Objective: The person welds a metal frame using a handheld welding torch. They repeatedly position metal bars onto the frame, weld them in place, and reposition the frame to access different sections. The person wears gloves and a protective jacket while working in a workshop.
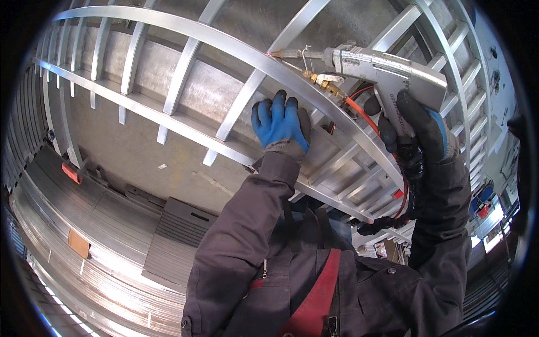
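Observation:
My right hand (425, 126), in a blue and dark grey glove, is wrapped round the grip of a silver handheld welding gun (387, 66). The gun's narrow nozzle reaches left to a rail of the aluminium frame (219, 39), where a small reddish glow shows near a crossbar joint. Beneath the barrel sit brass fittings (324, 80) with an orange hose (362, 110) leading off them. My left hand (281, 122), gloved alike, lies flat with its fingers stretched out on the grey metal between two crossbars. It holds nothing.
Long metal profiles (106, 241) are stacked at the lower left, with a dark ribbed panel (182, 230) on them. A red-orange piece (72, 173) is fixed near a post. Another curved rail with crossbars (469, 73) stands at the right. A black-wrapped cable (414, 174) hangs by my right forearm.

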`<control>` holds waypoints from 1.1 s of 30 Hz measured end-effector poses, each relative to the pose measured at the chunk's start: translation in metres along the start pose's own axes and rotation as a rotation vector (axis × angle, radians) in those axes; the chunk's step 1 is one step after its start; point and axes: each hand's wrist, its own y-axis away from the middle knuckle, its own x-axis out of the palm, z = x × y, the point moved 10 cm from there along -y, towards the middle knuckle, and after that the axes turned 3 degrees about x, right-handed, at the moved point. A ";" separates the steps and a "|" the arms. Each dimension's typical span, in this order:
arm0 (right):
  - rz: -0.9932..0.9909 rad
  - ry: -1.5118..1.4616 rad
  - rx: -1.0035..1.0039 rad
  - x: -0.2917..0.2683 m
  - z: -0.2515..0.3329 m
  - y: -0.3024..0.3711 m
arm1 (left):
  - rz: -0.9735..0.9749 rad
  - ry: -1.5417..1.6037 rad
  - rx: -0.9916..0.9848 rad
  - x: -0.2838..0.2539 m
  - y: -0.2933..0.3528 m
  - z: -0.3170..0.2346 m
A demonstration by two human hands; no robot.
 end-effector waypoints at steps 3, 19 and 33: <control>0.038 0.044 0.003 0.001 0.000 -0.001 | -0.010 -0.006 0.002 0.000 0.000 0.000; 0.053 0.096 -0.016 0.004 0.003 -0.003 | 0.042 -0.005 -0.015 0.005 0.002 0.002; 0.027 0.113 0.008 0.004 0.004 -0.004 | -0.059 -0.001 0.021 -0.004 -0.002 -0.004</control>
